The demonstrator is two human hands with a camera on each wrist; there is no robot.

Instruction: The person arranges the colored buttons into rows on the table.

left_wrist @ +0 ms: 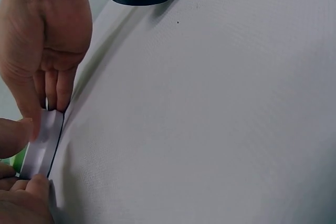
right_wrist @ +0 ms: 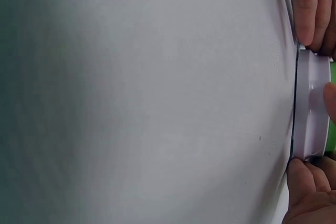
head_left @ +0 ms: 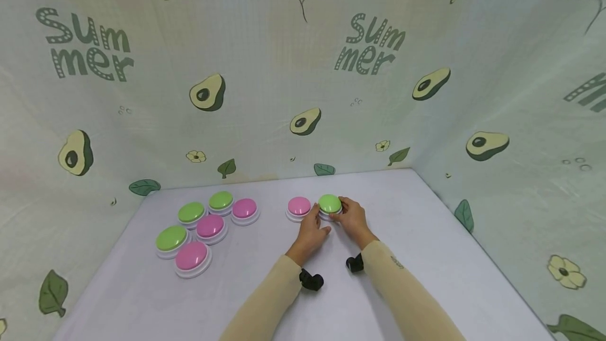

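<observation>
A green dome push button (head_left: 330, 203) with a round white base stands toward the back of the table. My right hand (head_left: 354, 222) pinches it, thumb at the front and fingers round the right side. My left hand (head_left: 311, 234) touches its left side with nearly straight fingers, thumb held away from the button. Just left of those fingers sits a pink push button (head_left: 299, 206), also on a white base. Both wrist views show fingertips at opposite sides of the green button's white base (right_wrist: 311, 111); much of its dome is out of view there.
On the left of the white table (head_left: 123, 299) stand three green push buttons (head_left: 171, 238) and three pink push buttons (head_left: 191, 256) in a loose cluster. A printed cloth (head_left: 255, 136) hangs behind and along the sides. Black wrist devices (head_left: 312, 281) stick out beneath both sleeves.
</observation>
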